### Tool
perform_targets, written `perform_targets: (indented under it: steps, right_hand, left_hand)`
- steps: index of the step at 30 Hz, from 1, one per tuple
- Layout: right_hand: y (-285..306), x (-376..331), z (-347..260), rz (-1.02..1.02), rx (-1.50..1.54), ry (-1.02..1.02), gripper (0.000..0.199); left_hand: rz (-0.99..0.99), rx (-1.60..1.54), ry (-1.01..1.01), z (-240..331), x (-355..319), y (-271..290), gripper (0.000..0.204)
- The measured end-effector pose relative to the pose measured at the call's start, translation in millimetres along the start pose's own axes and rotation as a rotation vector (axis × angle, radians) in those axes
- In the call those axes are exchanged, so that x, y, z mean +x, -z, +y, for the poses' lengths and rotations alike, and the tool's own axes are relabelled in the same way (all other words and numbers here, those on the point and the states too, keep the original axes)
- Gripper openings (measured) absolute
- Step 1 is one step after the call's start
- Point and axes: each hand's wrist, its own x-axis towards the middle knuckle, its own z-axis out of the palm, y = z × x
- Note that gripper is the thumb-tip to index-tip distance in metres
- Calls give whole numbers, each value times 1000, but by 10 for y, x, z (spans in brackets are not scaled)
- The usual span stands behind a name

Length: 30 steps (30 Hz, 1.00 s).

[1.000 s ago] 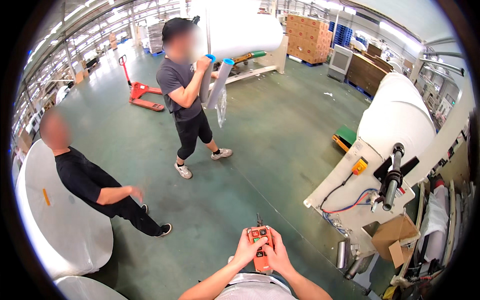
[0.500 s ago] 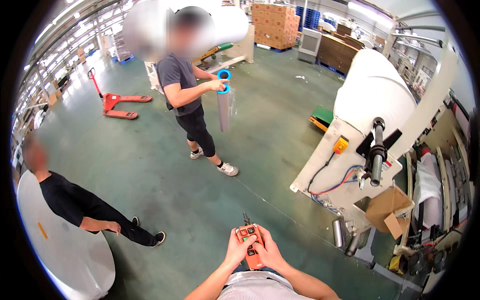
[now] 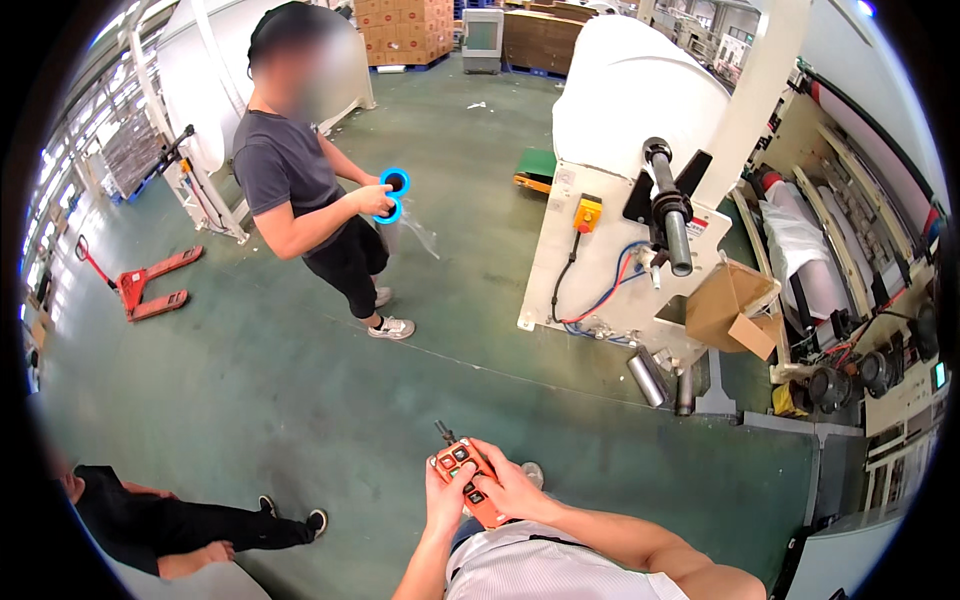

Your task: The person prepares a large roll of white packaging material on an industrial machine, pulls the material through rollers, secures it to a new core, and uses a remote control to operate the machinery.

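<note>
Both my hands hold an orange remote control [image 3: 466, 474] with several buttons in front of my chest. My left hand [image 3: 443, 495] grips its left side. My right hand [image 3: 508, 484] wraps its right side, thumb resting on the buttons. A person in a grey shirt [image 3: 300, 190] stands ahead of me holding a clear film roll with blue end caps [image 3: 393, 195] in both hands.
A large white roll machine [image 3: 640, 200] with a black shaft stands at the right, a cardboard box [image 3: 735, 305] beside it. Another person in black [image 3: 160, 520] crouches at the lower left. A red pallet jack [image 3: 140, 285] sits at the far left on the green floor.
The view has swung toward the right. The person in grey now appears closer and holds the film roll lower, near the waist. My hands stay on the remote.
</note>
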Motion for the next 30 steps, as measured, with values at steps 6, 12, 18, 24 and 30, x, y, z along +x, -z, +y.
perform_targets:
  steps: [6,12,18,24,30]
  right_hand:
    - [-10,-58,40,56,-9,1,61]
    - [1,-110,58,82,-18,-33,61]
    - [132,-205,84,104,0,-51,61]
    - [429,-250,224,135,-34,-17,63]
    - [853,-377,213,160,-15,-13,61]
  left_hand:
    - [-79,16,34,-25,49,17,34]
    - [-82,49,55,-41,39,-17,34]
    - [-102,91,90,-113,31,-136,34]
    - [-114,121,100,-209,71,-431,33]
    - [-147,139,97,-370,74,-842,34]
